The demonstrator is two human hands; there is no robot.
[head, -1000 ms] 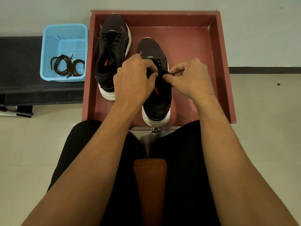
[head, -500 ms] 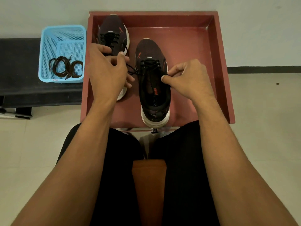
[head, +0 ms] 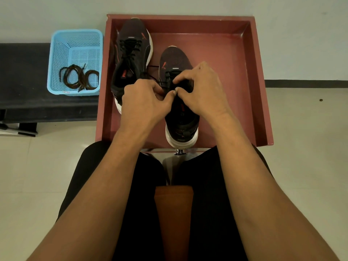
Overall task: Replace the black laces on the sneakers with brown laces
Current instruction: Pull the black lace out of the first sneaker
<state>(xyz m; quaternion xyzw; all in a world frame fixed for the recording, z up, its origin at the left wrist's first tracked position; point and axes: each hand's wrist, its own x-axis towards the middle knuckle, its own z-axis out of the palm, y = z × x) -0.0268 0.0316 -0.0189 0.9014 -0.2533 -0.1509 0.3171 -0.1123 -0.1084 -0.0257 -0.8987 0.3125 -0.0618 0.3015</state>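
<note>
Head view: the left hand (head: 145, 98) and right hand (head: 201, 91) meet, fingertips nearly touching, over the nearer sneaker (head: 176, 59) beneath them. The left hand pinches its black lace (head: 150, 76), seemingly to draw it from the eyelets. The right hand pinches the laced upper, likely steadying it. The brown laces (head: 79, 78) wait in a blue basket (head: 56, 53), well left of both hands, on the counter (head: 22, 72).

Head cam: I look steeply down from the wearer's head, facing forward.
Range: close; red tray (head: 258, 91) upper centre, thighs (head: 207, 204) at bottom.
</note>
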